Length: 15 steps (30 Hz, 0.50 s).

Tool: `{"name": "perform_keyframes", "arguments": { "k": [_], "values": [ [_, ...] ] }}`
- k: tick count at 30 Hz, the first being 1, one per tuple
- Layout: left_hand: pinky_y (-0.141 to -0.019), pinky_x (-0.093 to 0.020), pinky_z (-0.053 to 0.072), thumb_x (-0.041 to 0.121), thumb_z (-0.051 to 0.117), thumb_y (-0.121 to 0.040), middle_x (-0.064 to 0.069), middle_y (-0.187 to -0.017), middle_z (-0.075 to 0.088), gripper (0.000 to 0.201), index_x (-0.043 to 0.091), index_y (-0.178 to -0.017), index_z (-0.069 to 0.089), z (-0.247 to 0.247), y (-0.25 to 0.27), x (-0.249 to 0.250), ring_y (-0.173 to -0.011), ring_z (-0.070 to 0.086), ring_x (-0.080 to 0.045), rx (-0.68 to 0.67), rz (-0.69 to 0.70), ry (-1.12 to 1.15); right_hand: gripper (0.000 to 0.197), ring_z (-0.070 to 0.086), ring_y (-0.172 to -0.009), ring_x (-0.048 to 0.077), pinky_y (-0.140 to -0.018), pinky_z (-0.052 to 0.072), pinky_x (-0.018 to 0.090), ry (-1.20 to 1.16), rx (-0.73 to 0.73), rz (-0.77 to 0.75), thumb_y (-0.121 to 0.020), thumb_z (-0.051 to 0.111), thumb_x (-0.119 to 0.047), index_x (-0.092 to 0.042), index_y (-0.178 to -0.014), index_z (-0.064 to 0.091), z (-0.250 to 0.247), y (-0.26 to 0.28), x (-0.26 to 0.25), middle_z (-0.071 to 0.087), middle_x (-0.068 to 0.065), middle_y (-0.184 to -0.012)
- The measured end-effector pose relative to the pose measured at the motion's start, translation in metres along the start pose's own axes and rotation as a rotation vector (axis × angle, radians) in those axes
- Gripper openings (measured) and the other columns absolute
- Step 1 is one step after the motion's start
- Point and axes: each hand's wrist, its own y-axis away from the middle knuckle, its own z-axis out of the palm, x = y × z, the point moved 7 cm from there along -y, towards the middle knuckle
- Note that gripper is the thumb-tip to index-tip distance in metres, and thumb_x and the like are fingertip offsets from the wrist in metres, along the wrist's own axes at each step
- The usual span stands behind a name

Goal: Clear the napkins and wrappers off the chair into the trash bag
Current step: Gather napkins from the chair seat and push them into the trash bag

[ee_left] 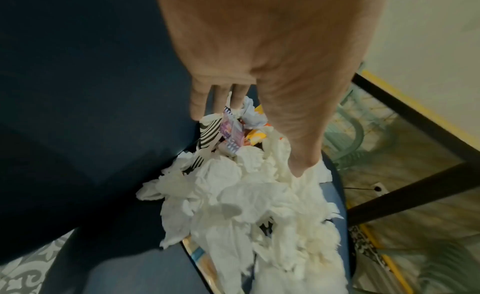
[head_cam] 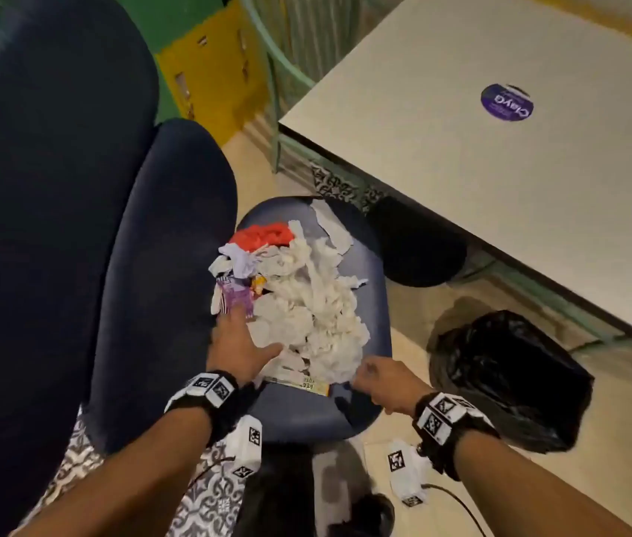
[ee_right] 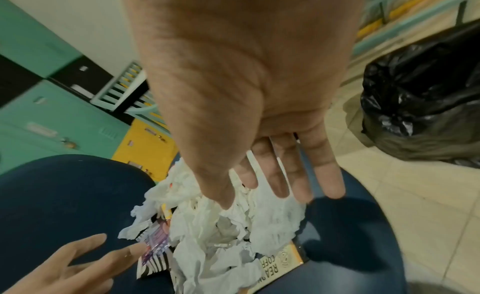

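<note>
A heap of crumpled white napkins (head_cam: 318, 304) covers the dark blue chair seat (head_cam: 306, 416). A red wrapper (head_cam: 264, 234) lies at its far end, a purple striped wrapper (head_cam: 235, 296) at its left, and a flat yellow coffee wrapper (head_cam: 306, 383) under its near edge. My left hand (head_cam: 244, 327) lies open at the heap's left side, fingers by the purple wrapper (ee_left: 231, 132) and thumb on the napkins (ee_left: 246, 195). My right hand (head_cam: 368, 375) hovers at the near right edge, fingers straight (ee_right: 280, 187) over the napkins (ee_right: 233, 232). The black trash bag (head_cam: 508, 377) sits on the floor to the right.
The chair's dark blue backrest (head_cam: 167, 265) rises left of the seat, with another dark chair (head_cam: 35, 188) further left. A beige table (head_cam: 500, 188) stands at the far right with a dark stool (head_cam: 419, 242) under it. Tiled floor lies between seat and bag.
</note>
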Motion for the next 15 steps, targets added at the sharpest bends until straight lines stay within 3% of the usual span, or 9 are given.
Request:
{"name": "perform_keyframes", "arguments": {
  "k": [4, 8, 10, 12, 15],
  "values": [
    [-0.109, -0.058, 0.042, 0.064, 0.086, -0.056, -0.015, -0.162, 0.021, 0.134, 0.025, -0.158, 0.009, -0.003, -0.074, -0.011, -0.146, 0.028, -0.04, 0.073, -0.001, -0.141, 0.044, 0.065, -0.1, 0.025, -0.074, 0.052, 0.033, -0.08, 0.026, 0.082, -0.088, 0.069, -0.051, -0.025, -0.121, 0.055, 0.005, -0.071, -0.013, 0.062, 0.006, -0.12],
    [-0.111, -0.064, 0.037, 0.068, 0.084, -0.054, -0.014, -0.169, 0.001, 0.141, 0.038, -0.16, -0.004, 0.003, -0.154, 0.002, -0.152, 0.014, -0.045, 0.079, 0.149, -0.325, 0.072, 0.049, -0.126, 0.022, -0.097, 0.045, 0.035, -0.15, 0.298, 0.029, -0.078, 0.079, -0.056, -0.025, -0.134, 0.046, -0.017, -0.12, -0.035, 0.045, 0.002, -0.136],
    [-0.107, -0.064, 0.04, 0.075, 0.082, -0.049, -0.015, -0.17, 0.003, 0.141, 0.043, -0.159, 0.0, 0.013, -0.182, 0.013, -0.151, 0.019, -0.048, 0.067, 0.241, -0.429, 0.097, 0.037, -0.139, 0.023, -0.111, 0.04, 0.042, -0.148, 0.337, 0.038, -0.071, 0.081, -0.063, -0.028, -0.148, 0.034, -0.021, -0.141, -0.044, 0.035, 0.002, -0.148],
    [-0.101, -0.062, 0.048, 0.074, 0.085, -0.041, -0.018, -0.168, 0.014, 0.139, 0.044, -0.157, 0.015, 0.029, -0.202, 0.015, -0.143, 0.032, -0.052, 0.011, 0.27, -0.508, 0.121, 0.022, -0.151, 0.027, -0.119, 0.033, 0.049, -0.143, 0.283, 0.076, -0.066, 0.081, -0.07, -0.033, -0.159, 0.014, -0.017, -0.163, -0.052, 0.021, 0.004, -0.162],
    [-0.11, -0.061, 0.04, 0.061, 0.086, -0.052, -0.02, -0.165, 0.015, 0.118, 0.044, -0.152, 0.025, 0.057, -0.215, 0.01, -0.137, 0.038, -0.055, -0.141, 0.256, -0.514, 0.138, 0.005, -0.158, 0.036, -0.121, 0.027, 0.057, -0.153, 0.178, 0.12, -0.062, 0.079, -0.076, -0.038, -0.16, -0.01, -0.001, -0.196, -0.065, -0.004, 0.007, -0.172]
  ]
}}
